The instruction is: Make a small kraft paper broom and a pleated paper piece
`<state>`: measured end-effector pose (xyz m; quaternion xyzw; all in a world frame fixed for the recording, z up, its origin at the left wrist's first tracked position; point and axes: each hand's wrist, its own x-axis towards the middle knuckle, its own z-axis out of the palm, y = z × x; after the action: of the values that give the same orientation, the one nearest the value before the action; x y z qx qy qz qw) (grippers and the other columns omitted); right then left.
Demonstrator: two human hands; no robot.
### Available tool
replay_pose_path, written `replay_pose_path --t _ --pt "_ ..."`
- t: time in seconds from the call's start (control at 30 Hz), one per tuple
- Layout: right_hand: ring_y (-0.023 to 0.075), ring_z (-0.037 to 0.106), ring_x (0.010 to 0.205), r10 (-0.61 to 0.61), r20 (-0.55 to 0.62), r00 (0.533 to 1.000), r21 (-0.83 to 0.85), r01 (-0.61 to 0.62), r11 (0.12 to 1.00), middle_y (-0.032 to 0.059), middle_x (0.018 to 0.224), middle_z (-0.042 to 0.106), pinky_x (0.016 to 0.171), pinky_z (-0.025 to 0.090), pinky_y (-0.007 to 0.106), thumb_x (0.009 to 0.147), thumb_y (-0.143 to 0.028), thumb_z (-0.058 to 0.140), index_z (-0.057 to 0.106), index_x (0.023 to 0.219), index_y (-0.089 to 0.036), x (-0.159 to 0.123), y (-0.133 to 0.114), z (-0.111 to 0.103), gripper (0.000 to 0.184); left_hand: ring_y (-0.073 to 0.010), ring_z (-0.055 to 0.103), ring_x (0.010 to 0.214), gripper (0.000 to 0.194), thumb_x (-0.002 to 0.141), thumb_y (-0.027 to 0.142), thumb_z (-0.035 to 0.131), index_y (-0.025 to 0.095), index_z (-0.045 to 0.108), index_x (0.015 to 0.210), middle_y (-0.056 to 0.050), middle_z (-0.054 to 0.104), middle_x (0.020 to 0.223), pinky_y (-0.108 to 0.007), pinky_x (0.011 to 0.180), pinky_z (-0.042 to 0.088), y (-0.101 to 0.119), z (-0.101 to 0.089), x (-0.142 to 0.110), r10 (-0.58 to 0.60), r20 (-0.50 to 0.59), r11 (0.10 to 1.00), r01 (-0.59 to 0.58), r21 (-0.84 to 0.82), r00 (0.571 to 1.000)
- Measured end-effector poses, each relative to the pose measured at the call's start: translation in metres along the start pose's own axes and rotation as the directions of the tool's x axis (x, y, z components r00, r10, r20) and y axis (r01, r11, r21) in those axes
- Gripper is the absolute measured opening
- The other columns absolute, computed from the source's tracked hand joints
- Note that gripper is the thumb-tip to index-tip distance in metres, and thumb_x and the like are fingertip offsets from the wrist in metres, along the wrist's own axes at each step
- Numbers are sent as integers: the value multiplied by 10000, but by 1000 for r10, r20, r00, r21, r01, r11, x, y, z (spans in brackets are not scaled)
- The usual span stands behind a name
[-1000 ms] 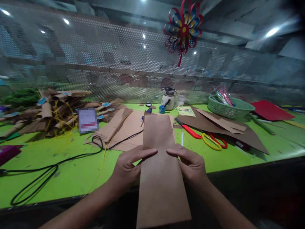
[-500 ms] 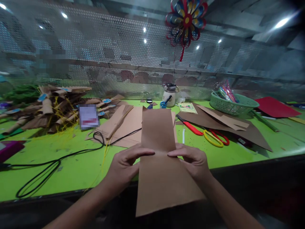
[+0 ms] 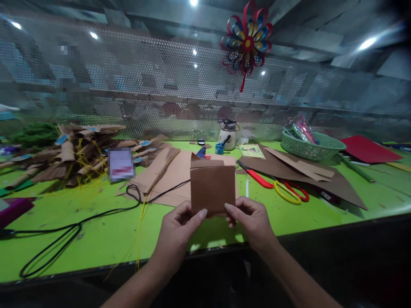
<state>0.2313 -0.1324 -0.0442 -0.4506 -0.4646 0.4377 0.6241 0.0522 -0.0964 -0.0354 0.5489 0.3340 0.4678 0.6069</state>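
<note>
A folded piece of brown kraft paper (image 3: 213, 188) stands nearly upright between my hands, just above the table's front part. My left hand (image 3: 180, 226) pinches its lower left corner, thumb on the near face and fingers behind. At the lower right corner my right hand (image 3: 252, 216) grips the same way, with its thumb at the bottom fold. A strip of the rear layer shows above the front flap's top edge. Behind it lie flat sheets of lighter brown paper (image 3: 180, 175) with a rolled paper piece on them.
Scissors with red and yellow handles (image 3: 285, 190) lie right of my hands. A green basket (image 3: 311, 147) stands behind them. At left are bundled paper pieces (image 3: 67, 154) with yellow string and a black cord (image 3: 77, 222). A white jar (image 3: 227, 136) and small blue bottle (image 3: 219, 148) stand behind.
The long paper's lower part has been folded up over the upper part, making a short, doubled piece. My thumbs have moved from the middle crease to the near face at the bottom fold.
</note>
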Motion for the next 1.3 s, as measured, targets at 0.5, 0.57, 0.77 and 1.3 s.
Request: replay_pose_path --t 0.5,0.57,0.77,1.3 --pt "59 454 481 68 -71 995 89 -62 994 -39 536 530 470 369 180 775 -333 697 540 631 -154 -5 11 7 278 -93 393 569 352 725 325 689 173 417 560 55 422 558 -208 554 346 -9 12 5 118 -200 986 -90 144 973" --pt "52 435 467 81 -84 993 100 -72 992 -47 527 511 444 351 168 770 -339 703 534 650 -154 -6 12 7 277 -97 395 576 347 735 327 681 174 418 566 53 420 567 -214 567 351 -12 11 6 124 -185 983 -95 157 975" --pt "72 493 514 41 -55 998 141 -33 990 -44 652 582 464 395 174 794 -336 680 513 997 -205 -3 9 11 293 -88 352 562 351 740 310 681 169 419 553 57 389 553 -199 546 327 -16 8 9 171 -178 971 -135 195 969" --pt "68 522 495 75 -54 996 53 -72 996 -21 584 580 514 387 188 800 -378 664 590 713 -144 -4 13 11 260 -90 407 554 321 696 328 705 162 470 553 48 460 547 -193 538 347 -20 10 6 108 -246 979 -59 197 963"
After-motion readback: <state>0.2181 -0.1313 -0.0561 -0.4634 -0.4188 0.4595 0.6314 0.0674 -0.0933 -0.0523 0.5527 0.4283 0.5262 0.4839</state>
